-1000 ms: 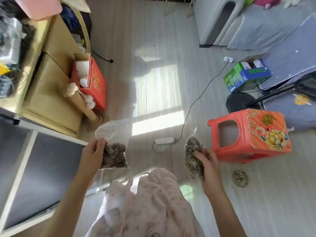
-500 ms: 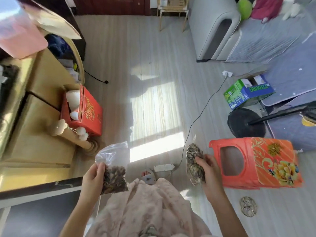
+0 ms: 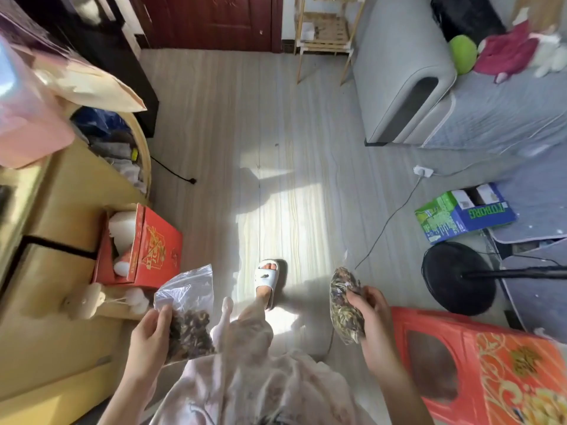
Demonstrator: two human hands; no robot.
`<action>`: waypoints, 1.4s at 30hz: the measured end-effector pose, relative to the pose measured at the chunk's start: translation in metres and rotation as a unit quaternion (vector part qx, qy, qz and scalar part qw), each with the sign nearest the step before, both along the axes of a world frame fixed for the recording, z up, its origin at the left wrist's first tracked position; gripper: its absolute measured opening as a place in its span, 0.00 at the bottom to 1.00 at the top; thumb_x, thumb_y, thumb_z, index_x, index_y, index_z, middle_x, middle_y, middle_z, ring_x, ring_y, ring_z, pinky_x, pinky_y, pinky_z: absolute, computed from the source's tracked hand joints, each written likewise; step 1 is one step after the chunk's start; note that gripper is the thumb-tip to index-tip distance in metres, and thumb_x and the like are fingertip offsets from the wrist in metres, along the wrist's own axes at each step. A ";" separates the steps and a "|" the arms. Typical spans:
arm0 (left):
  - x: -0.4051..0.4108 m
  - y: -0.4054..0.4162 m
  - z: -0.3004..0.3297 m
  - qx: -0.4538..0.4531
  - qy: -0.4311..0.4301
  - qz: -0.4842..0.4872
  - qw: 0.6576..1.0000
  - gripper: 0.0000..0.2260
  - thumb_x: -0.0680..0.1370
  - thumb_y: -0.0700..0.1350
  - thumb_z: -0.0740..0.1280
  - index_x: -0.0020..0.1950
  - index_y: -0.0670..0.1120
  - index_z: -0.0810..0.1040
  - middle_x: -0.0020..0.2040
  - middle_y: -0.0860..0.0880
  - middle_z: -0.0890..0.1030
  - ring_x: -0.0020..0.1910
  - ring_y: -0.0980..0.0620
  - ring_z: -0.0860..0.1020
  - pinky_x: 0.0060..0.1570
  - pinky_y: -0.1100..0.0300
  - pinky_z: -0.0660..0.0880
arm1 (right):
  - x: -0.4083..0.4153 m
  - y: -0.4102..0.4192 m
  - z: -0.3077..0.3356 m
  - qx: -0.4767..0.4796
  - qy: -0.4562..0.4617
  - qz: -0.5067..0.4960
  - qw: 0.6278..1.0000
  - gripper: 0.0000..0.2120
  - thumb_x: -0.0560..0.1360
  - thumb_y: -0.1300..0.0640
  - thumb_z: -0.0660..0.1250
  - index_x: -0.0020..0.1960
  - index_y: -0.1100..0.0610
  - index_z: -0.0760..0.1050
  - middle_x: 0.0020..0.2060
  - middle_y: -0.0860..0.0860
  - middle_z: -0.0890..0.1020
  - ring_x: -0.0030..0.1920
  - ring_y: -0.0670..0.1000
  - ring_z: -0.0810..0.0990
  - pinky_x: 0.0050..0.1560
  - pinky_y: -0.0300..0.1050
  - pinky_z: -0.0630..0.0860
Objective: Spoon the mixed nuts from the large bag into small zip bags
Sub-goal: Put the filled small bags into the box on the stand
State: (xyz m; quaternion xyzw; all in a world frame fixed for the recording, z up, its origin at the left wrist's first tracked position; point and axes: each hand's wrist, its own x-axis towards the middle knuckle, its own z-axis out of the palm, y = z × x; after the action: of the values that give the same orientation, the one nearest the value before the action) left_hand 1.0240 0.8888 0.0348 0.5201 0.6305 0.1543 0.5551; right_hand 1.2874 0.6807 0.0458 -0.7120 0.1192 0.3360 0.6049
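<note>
Here the left hand (image 3: 150,335) grips one nut-filled zip bag (image 3: 188,314); the right hand (image 3: 372,320) grips another bag (image 3: 345,305).

Both forearms reach forward at about waist height, well apart. The left hand (image 3: 150,335) curls its fingers and thumb around a small bag, palm turned inward. The right hand (image 3: 369,317) clasps another from its right side, fingers wrapped over it.

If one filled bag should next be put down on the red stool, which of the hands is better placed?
Probably the right hand. It grips a nut bag just beside the red stool; the left hand holds its bag near the cabinet.
</note>
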 end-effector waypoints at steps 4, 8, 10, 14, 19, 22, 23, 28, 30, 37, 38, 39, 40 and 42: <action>0.079 0.070 -0.008 0.029 -0.007 -0.026 0.999 0.16 0.80 0.48 0.60 0.36 0.40 0.67 0.33 0.44 0.65 0.36 0.49 0.64 0.37 0.55 0.61 | 0.066 0.063 -0.004 0.001 -0.015 -0.018 1.000 0.07 0.71 0.62 0.71 0.47 0.59 0.75 0.40 0.57 0.82 0.40 0.56 0.82 0.41 0.49 0.76; 0.174 0.147 -0.004 0.061 0.001 -0.117 0.991 0.18 0.80 0.47 0.60 0.35 0.37 0.68 0.32 0.44 0.68 0.33 0.50 0.66 0.32 0.56 0.62 | 0.131 0.118 0.012 0.016 -0.041 -0.047 0.998 0.07 0.71 0.63 0.70 0.48 0.62 0.75 0.41 0.58 0.80 0.43 0.56 0.80 0.45 0.50 0.74; 0.227 0.181 0.006 0.090 0.005 -0.166 0.982 0.17 0.80 0.46 0.60 0.32 0.42 0.66 0.30 0.47 0.66 0.31 0.50 0.64 0.30 0.57 0.61 | 0.165 0.141 0.022 0.017 -0.054 -0.055 0.997 0.09 0.71 0.64 0.70 0.49 0.64 0.74 0.43 0.60 0.79 0.44 0.57 0.80 0.46 0.51 0.74; 0.323 0.235 0.027 0.143 0.013 -0.234 0.962 0.17 0.80 0.43 0.60 0.32 0.43 0.63 0.29 0.49 0.64 0.30 0.50 0.61 0.30 0.60 0.60 | 0.226 0.184 0.030 0.028 -0.063 -0.083 0.994 0.11 0.72 0.66 0.69 0.52 0.67 0.73 0.43 0.61 0.78 0.44 0.57 0.79 0.44 0.51 0.75; 0.398 0.276 0.032 0.115 -0.014 -0.210 0.971 0.17 0.80 0.45 0.60 0.35 0.38 0.67 0.31 0.46 0.66 0.31 0.50 0.64 0.34 0.55 0.63 | 0.292 0.232 0.027 0.025 -0.039 -0.110 0.993 0.10 0.71 0.65 0.69 0.51 0.65 0.73 0.44 0.61 0.78 0.45 0.58 0.79 0.52 0.60 0.75; 0.432 0.296 0.021 0.064 -0.026 -0.159 0.985 0.17 0.80 0.47 0.60 0.38 0.35 0.69 0.33 0.43 0.68 0.34 0.48 0.67 0.37 0.53 0.65 | 0.339 0.261 0.018 0.022 -0.026 -0.107 0.994 0.09 0.71 0.64 0.70 0.50 0.62 0.74 0.44 0.60 0.79 0.46 0.58 0.80 0.50 0.57 0.76; 0.444 0.304 0.017 0.052 -0.027 -0.148 0.987 0.17 0.80 0.48 0.60 0.38 0.37 0.70 0.33 0.43 0.69 0.35 0.48 0.67 0.38 0.53 0.65 | 0.357 0.271 0.016 0.018 -0.024 -0.102 0.994 0.09 0.71 0.63 0.70 0.50 0.61 0.74 0.44 0.60 0.79 0.46 0.59 0.80 0.49 0.55 0.76; 0.514 0.352 0.009 0.041 -0.005 -0.122 0.992 0.16 0.80 0.48 0.60 0.39 0.38 0.73 0.34 0.42 0.72 0.35 0.47 0.70 0.38 0.54 0.67 | 0.457 0.327 0.010 0.001 -0.043 -0.040 0.998 0.09 0.72 0.61 0.71 0.50 0.60 0.74 0.47 0.61 0.80 0.47 0.59 0.81 0.46 0.52 0.76; 0.548 0.375 0.013 0.069 0.009 -0.124 0.990 0.16 0.80 0.47 0.60 0.39 0.36 0.72 0.34 0.42 0.71 0.35 0.47 0.68 0.38 0.54 0.66 | 0.497 0.347 0.012 -0.004 -0.050 -0.010 0.999 0.07 0.72 0.61 0.71 0.48 0.58 0.75 0.45 0.59 0.80 0.44 0.57 0.81 0.42 0.48 0.76; 0.633 0.435 0.020 0.070 0.015 -0.064 0.995 0.16 0.80 0.48 0.60 0.41 0.35 0.71 0.36 0.41 0.71 0.36 0.47 0.69 0.38 0.54 0.67 | 0.608 0.414 0.013 -0.016 -0.039 0.020 0.999 0.07 0.72 0.60 0.71 0.48 0.58 0.75 0.47 0.62 0.80 0.45 0.57 0.82 0.42 0.52 0.78; 0.643 0.442 0.019 0.067 0.021 -0.045 0.997 0.17 0.80 0.48 0.60 0.41 0.34 0.70 0.36 0.42 0.70 0.36 0.47 0.68 0.37 0.54 0.65 | 0.622 0.424 0.013 -0.015 -0.036 0.021 0.999 0.08 0.72 0.60 0.71 0.49 0.57 0.75 0.48 0.62 0.80 0.47 0.59 0.82 0.46 0.55 0.78; 0.654 0.451 0.016 0.064 0.026 -0.029 0.997 0.17 0.80 0.48 0.60 0.41 0.33 0.70 0.36 0.42 0.69 0.36 0.47 0.67 0.37 0.54 0.64 | 0.635 0.435 0.014 -0.015 -0.032 0.018 0.999 0.08 0.72 0.60 0.71 0.49 0.57 0.75 0.49 0.62 0.80 0.49 0.60 0.82 0.49 0.58 0.78; 0.665 0.459 0.014 0.061 0.031 -0.018 0.998 0.18 0.80 0.48 0.60 0.41 0.33 0.69 0.36 0.42 0.68 0.36 0.47 0.66 0.37 0.55 0.63 | 0.648 0.445 0.015 -0.015 -0.028 0.016 0.999 0.08 0.72 0.60 0.71 0.50 0.57 0.75 0.49 0.61 0.80 0.50 0.60 0.81 0.51 0.59 0.78; 0.688 0.478 0.009 0.059 0.040 -0.018 0.997 0.18 0.80 0.47 0.60 0.41 0.33 0.70 0.35 0.42 0.69 0.36 0.47 0.67 0.37 0.55 0.64 | 0.675 0.464 0.014 -0.013 -0.024 0.013 1.000 0.08 0.72 0.60 0.70 0.49 0.58 0.75 0.48 0.60 0.80 0.49 0.59 0.81 0.51 0.58 0.77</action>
State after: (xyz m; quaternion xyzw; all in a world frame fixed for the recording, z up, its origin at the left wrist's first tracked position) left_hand 1.7120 1.3672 0.0440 0.5692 0.6322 0.1601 0.5007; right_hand 1.9624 1.1446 0.0602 -0.7288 0.1001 0.3250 0.5943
